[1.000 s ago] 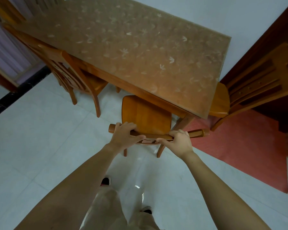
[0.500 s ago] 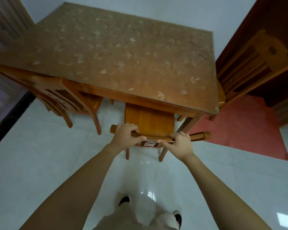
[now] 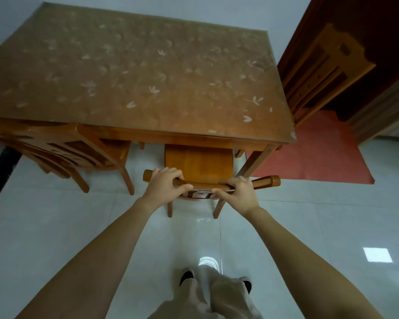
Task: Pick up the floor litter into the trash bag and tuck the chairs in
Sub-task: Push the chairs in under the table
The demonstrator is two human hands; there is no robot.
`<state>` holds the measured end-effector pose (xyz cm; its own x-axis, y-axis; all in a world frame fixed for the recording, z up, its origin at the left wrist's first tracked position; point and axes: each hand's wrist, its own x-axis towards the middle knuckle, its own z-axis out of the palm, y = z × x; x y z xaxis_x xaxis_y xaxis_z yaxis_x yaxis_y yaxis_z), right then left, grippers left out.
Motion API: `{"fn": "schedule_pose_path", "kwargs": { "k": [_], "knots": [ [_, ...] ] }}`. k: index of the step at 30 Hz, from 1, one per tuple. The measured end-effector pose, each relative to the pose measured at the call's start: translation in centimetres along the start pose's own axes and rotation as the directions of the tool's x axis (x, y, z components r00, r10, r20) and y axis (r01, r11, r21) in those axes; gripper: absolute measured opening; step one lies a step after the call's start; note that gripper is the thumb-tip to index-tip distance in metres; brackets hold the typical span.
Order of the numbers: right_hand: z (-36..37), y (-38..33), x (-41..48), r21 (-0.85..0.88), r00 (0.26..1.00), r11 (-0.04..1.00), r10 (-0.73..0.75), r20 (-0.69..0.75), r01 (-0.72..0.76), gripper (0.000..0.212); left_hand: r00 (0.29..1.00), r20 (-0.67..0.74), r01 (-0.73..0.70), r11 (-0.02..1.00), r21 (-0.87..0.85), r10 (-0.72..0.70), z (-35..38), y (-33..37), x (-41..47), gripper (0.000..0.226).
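Gripping the curved top rail of a wooden dining chair (image 3: 197, 163), a person stands facing a wooden table (image 3: 134, 72) whose top has a pale leaf pattern. The left hand (image 3: 165, 186) wraps the rail near its left end, fingers curled over the far side and thumb pressed along the near edge. The right hand (image 3: 236, 193) holds the same rail toward its right end in the same way, fingers closed around the wood.

Compared with 1 second ago, the chair has slid forward: beyond the fingertips, the front of the seat now sits under the table edge, where earlier more of the seat lay clear of it. The table also looks squarer to the viewer, so the person has stepped in behind the chair. About half of the seat still shows between the fingers and the table edge, so the push seems only partly done.

To the left of the left hand, a second chair (image 3: 62, 146) stands beside the table with its seat partly under it. Far to the right of the right hand, a third chair (image 3: 318, 63) stands at the table's short end, by a red mat (image 3: 313, 155).

No litter and no trash bag are visible on the pale tiled floor (image 3: 55, 217), which suggests the task has reached its chair-tucking stage.
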<state>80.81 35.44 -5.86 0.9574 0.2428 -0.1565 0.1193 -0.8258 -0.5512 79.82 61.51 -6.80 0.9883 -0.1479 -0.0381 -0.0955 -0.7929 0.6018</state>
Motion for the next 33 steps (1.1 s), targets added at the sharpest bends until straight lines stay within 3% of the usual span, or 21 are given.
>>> {"fn": "schedule_pose_path", "kwargs": {
  "k": [5, 9, 16, 26, 33],
  "knots": [
    [-0.1, 3.5, -0.5, -0.002, 0.996, 1.000, -0.016, -0.089, 0.016, 0.041, 0.999, -0.023, -0.044, 0.999, 0.020, 0.044, 1.0, 1.5, -0.5, 0.032],
    [-0.2, 4.1, 0.6, 0.105, 0.995, 0.994, -0.002, -0.099, 0.013, 0.052, 0.995, -0.079, 0.048, 0.996, -0.078, -0.054, 1.6, 2.1, 0.4, 0.033],
    [-0.9, 4.6, 2.3, 0.208, 0.989, 0.973, -0.068, -0.132, 0.095, 0.050, 0.993, -0.080, 0.071, 0.988, -0.137, -0.082, 1.7, 1.5, 1.9, 0.036],
    [-2.0, 4.1, 5.5, 0.240, 0.991, 0.967, -0.063, -0.114, 0.089, 0.037, 0.992, -0.086, 0.075, 0.987, -0.142, -0.087, 0.8, 1.1, 5.4, 0.035],
    [-2.8, 4.3, 8.4, 0.251, 0.995, 0.966, -0.041, -0.094, 0.064, 0.050, 0.992, -0.082, 0.080, 0.987, -0.140, -0.092, 0.4, 0.4, 8.3, 0.035]
  ]
}}
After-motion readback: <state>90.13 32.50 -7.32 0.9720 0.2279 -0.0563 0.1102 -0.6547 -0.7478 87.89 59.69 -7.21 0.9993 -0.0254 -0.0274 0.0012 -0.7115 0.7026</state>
